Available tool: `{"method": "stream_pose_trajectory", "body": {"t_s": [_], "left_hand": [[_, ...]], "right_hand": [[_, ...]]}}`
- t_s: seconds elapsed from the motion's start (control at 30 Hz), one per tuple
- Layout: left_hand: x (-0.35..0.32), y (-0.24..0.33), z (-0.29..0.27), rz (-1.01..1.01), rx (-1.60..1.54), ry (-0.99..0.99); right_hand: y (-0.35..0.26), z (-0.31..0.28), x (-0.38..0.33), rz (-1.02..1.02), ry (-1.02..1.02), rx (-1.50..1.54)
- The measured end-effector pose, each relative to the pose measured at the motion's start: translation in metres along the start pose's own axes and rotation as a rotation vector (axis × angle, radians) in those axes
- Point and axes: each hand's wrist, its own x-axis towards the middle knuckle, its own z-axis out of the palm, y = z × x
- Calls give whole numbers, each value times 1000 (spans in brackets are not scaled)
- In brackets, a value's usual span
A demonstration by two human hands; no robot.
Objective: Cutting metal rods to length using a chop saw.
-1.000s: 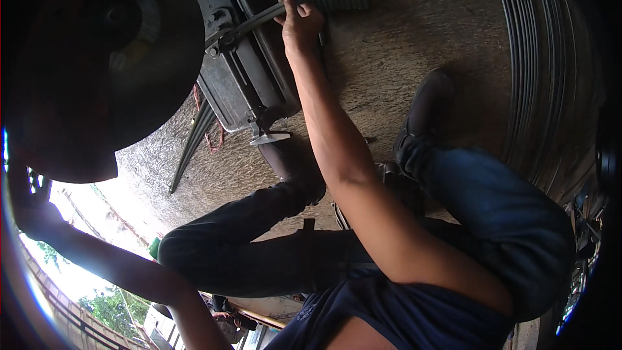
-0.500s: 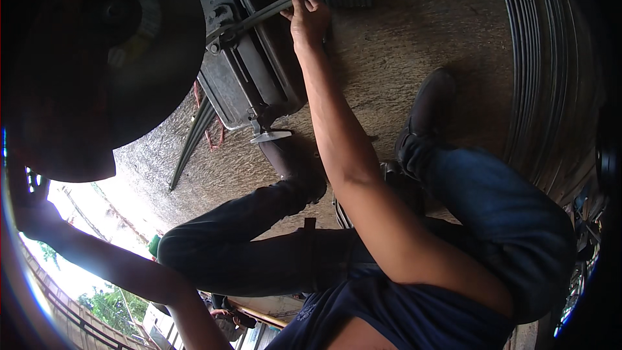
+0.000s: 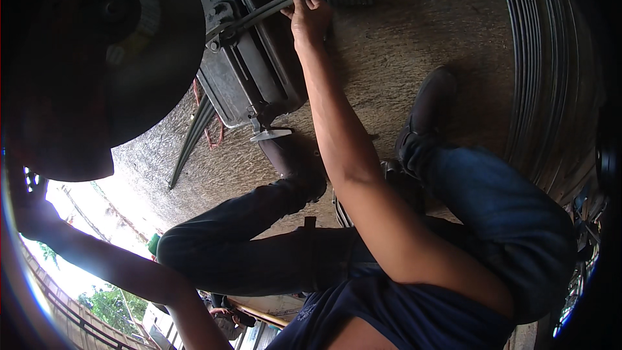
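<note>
Right hand (image 3: 311, 21) pinches grey rods (image 3: 267, 10) lying across the right edge of the saw base (image 3: 223, 94), slightly farther out than a second ago, suggesting repositioning; shadowed left hand (image 3: 34, 210), grip indeterminable.

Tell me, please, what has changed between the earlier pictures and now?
The right hand and the thin metal rods it grips have shifted slightly right and up in the view; part of this may be camera movement. Nothing was visibly taken hold of or let go. The left hand and cutting disc stay about as they were.
</note>
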Motion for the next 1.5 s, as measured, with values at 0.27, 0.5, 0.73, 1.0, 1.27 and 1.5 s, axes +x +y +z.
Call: {"method": "stream_pose_trajectory", "body": {"t_s": [0.27, 0.5, 0.73, 1.0, 1.27, 1.5], "left_hand": [[17, 59, -14, -504, -466, 83], [53, 135, -32, -918, -1032, 305], [81, 186, -44, -1034, -1270, 436], [98, 217, -52, -1104, -1382, 530], [112, 242, -64, -1173, -1416, 602], [117, 249, -61, -1159, -1395, 636]], "right_hand": [[1, -1, 2, 17, -36, -32], [0, -1, 3, 42, -36, -41], [0, 0, 2, 33, -27, -24], [0, -1, 2, 53, -33, -40], [1, -1, 2, 51, -24, -56], [2, -1, 2, 31, -35, -42]]}}
